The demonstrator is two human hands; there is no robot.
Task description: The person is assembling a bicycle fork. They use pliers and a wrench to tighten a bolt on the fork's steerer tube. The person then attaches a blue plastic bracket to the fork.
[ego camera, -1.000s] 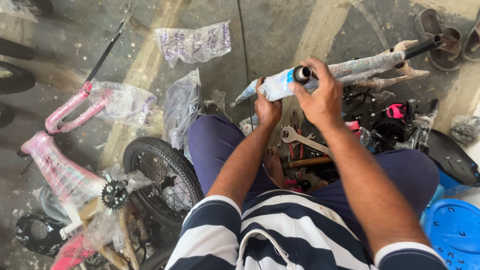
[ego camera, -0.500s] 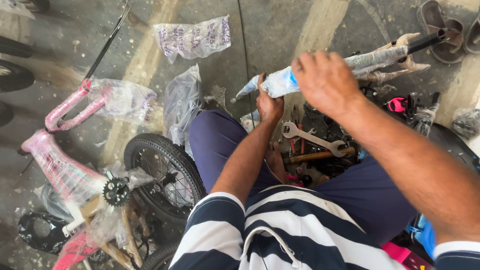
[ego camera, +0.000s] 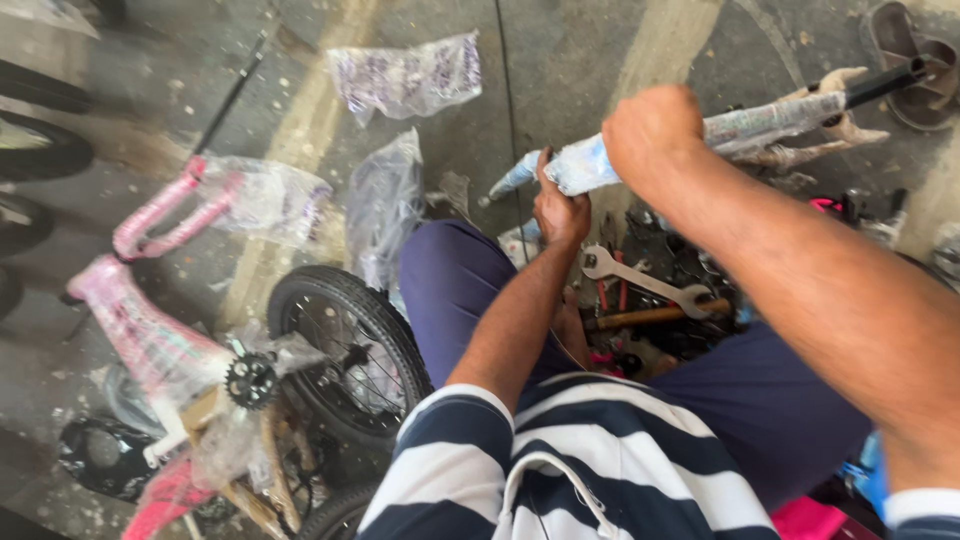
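I hold a plastic-wrapped bicycle handlebar (ego camera: 760, 125) with a black grip at its far end, out in front of my knees. My left hand (ego camera: 560, 205) grips its wrapped lower end from below. My right hand (ego camera: 655, 135) is closed around the bar's middle, knuckles up. A silver open-ended wrench (ego camera: 645, 282) lies on the ground just below my hands, among other tools.
A pink wrapped bicycle frame (ego camera: 150, 330) with a chainring lies at the left. A black spoked wheel (ego camera: 350, 350) stands beside my left knee. Crumpled plastic wrap (ego camera: 405, 75) lies on the concrete. Sandals (ego camera: 915, 60) sit at the top right.
My right hand has slid from the bar's end onto its middle and my arm has risen toward the camera. My left hand keeps its grip.
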